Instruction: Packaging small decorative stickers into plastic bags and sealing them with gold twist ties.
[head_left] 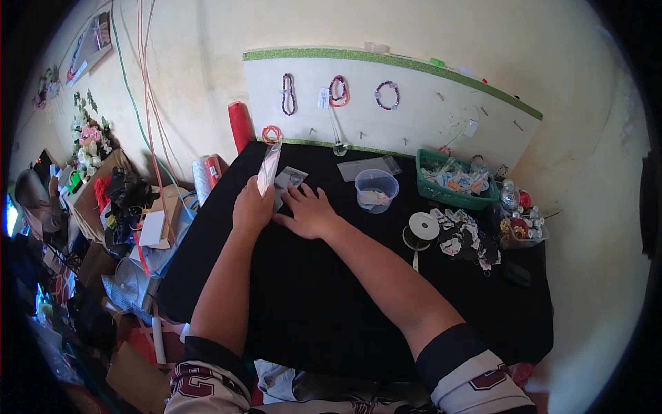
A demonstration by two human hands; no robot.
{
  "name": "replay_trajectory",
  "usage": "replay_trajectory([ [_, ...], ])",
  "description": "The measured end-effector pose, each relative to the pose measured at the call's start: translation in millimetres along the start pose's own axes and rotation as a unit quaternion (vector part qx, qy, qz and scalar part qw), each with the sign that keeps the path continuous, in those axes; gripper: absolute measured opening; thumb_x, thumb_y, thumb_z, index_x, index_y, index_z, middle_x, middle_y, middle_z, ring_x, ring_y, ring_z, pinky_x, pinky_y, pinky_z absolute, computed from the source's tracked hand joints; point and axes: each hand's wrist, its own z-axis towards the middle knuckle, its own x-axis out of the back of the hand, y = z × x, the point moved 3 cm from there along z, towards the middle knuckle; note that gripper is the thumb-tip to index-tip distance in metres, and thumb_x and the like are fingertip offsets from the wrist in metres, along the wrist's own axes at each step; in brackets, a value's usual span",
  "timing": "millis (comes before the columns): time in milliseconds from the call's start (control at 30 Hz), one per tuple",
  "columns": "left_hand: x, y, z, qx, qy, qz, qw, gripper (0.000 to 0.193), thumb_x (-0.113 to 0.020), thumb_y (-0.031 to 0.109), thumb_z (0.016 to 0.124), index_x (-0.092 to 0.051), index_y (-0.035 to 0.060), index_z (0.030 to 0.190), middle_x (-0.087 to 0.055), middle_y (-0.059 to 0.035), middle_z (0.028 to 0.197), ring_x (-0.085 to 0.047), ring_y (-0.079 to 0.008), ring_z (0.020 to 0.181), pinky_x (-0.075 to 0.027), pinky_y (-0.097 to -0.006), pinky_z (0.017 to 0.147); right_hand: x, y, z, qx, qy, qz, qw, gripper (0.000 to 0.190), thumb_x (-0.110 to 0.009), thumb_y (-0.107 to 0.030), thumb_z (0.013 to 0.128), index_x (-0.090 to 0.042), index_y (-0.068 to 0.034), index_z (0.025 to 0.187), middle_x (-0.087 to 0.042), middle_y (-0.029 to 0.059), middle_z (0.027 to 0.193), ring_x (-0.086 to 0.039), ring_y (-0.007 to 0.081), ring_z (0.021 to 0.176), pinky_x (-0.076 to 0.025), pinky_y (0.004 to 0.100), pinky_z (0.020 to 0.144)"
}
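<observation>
My left hand (251, 206) grips a narrow clear plastic packet (269, 164) with something pale inside, its far end pointing towards the board. Palm down with fingers spread, my right hand (309, 211) rests on the black tabletop cloth (305, 290). Its fingertips lie at the near edge of a flat clear plastic sleeve (290, 177), which is partly hidden between the two hands. A ring of red-orange beads (271, 134) lies just beyond the packet's tip. To the right of my right hand stands a round clear plastic tub (376, 190) with small pale pieces inside.
A white board (424, 119) with beaded bracelets leans at the back. Along the right are a green plastic basket (457, 199) of small packets, a spool (421, 230), a pile of tags (465, 238) and a box of ornaments (522, 227). A person (44, 207) sits far left, beyond clutter.
</observation>
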Motion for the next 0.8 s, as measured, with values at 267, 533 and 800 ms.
replay_trajectory([
  [267,9.6,-1.9,-0.1,-0.015,0.003,0.057,0.998,0.049,-0.058,0.039,0.088,-0.06,-0.0008,0.116,-0.064,-0.024,0.111,-0.061,-0.0387,0.106,-0.047,-0.0447,0.092,4.9,2.1,-66.1,-0.001,-0.021,-0.013,1.0,0.068,-0.038,-0.055,0.097,-0.032,-0.01,0.147,-0.025,0.0137,0.155,-0.02,0.0381,0.144,-0.018,0.0565,0.114],
  [533,-4.0,26.7,-22.0,-0.105,-0.004,0.204,0.973,0.047,-0.067,0.042,0.082,-0.066,0.0103,0.117,-0.062,-0.0189,0.122,-0.056,-0.0289,0.119,-0.021,-0.055,0.112,27.9,30.8,-177.4,0.106,0.02,-0.016,0.994,0.048,-0.044,-0.041,0.099,-0.05,-0.011,0.136,-0.04,0.0098,0.148,-0.028,0.0394,0.14,-0.027,0.053,0.111],
  [800,7.4,124.4,-62.2,0.0,-0.357,0.073,0.931,0.048,-0.074,0.047,0.077,-0.072,0.0048,0.101,-0.057,-0.0185,0.123,-0.056,-0.0302,0.114,-0.045,-0.037,0.095,24.8,55.6,-215.5,0.075,0.122,0.078,0.987,0.028,-0.059,-0.03,0.091,-0.068,-0.015,0.113,-0.06,0.0057,0.129,-0.047,0.0359,0.127,-0.038,0.048,0.101],
])
